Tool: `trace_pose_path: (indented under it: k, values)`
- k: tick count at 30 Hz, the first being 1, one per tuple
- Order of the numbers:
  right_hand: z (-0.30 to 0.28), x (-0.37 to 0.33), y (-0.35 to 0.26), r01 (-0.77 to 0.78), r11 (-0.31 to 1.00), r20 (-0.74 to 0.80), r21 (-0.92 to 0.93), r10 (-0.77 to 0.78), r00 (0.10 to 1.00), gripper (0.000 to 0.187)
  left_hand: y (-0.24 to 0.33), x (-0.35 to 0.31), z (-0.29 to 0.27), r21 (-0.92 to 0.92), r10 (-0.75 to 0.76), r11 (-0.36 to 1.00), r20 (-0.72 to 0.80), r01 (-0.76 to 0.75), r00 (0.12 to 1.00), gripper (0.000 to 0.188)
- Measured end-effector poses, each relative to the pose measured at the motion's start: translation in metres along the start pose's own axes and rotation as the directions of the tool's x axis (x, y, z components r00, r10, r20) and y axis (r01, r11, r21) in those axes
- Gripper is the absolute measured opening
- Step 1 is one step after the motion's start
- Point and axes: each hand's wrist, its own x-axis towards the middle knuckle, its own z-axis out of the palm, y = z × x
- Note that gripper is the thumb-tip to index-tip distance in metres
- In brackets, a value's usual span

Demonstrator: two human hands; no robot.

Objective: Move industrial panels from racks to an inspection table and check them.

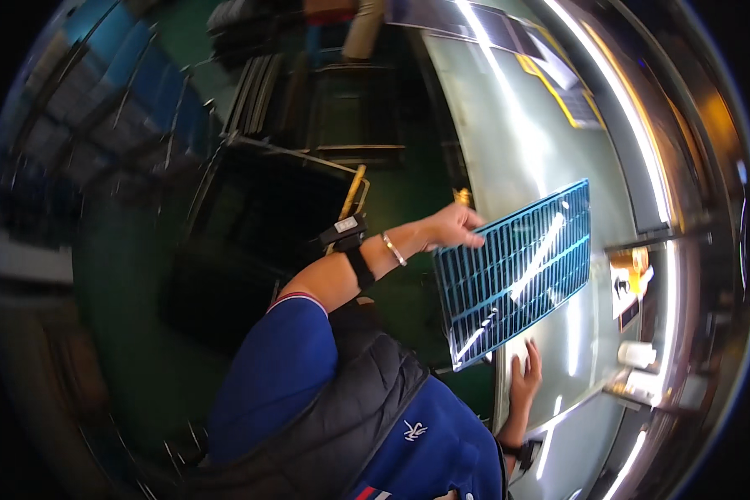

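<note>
A thin rectangular panel (517, 271) with a light-blue grid of dark, narrow cells and a glossy face is held tilted above the bench. At its upper left corner, my left hand (457, 227) pinches the edge, thumb lying over the near face. Below the panel's lower edge, my right hand (525, 377) is raised beside the bench with its fingers apart, holding nothing. A gap shows between that hand and the panel.
The long pale workbench (496, 125) reflects bright strip lights. Yellow-edged sheets (562, 87) lie at its far end; a white cup-like object (636, 355) stands on the right. Dark racks or carts (267, 187) fill the left, and blue-covered stacks (133, 58) stand far left.
</note>
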Motion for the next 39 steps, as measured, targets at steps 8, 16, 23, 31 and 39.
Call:
trace_pose_path:
  k: [8,16,23,31,39]
  values:
    - [0.117,0.164,-0.002,0.394,0.692,0.412,-0.605,-0.152,0.899,0.054,0.004,-0.112,-0.112,0.045,0.127,0.989,-0.735,-0.139,0.666,0.035]
    - [0.14,0.207,-0.008,0.334,0.696,0.36,-0.636,-0.115,0.926,0.051,-0.115,-0.236,-0.249,-0.265,-0.238,0.955,-0.953,0.131,-0.189,0.026]
    - [0.12,0.18,-0.034,0.223,0.86,0.121,-0.46,-0.188,0.975,0.045,-0.131,-0.219,-0.331,-0.386,-0.305,0.897,-0.892,0.213,-0.332,0.037]
    - [0.052,0.101,0.02,-0.219,0.974,-0.157,-0.066,0.206,0.966,0.039,-0.103,-0.214,-0.32,-0.215,-0.124,0.954,-0.917,0.208,-0.38,0.019]
    - [0.037,0.063,0.049,-0.165,0.982,-0.257,0.093,0.183,0.949,0.036,0.125,-0.316,-0.173,0.215,0.242,0.966,-0.946,0.143,-0.216,0.009]
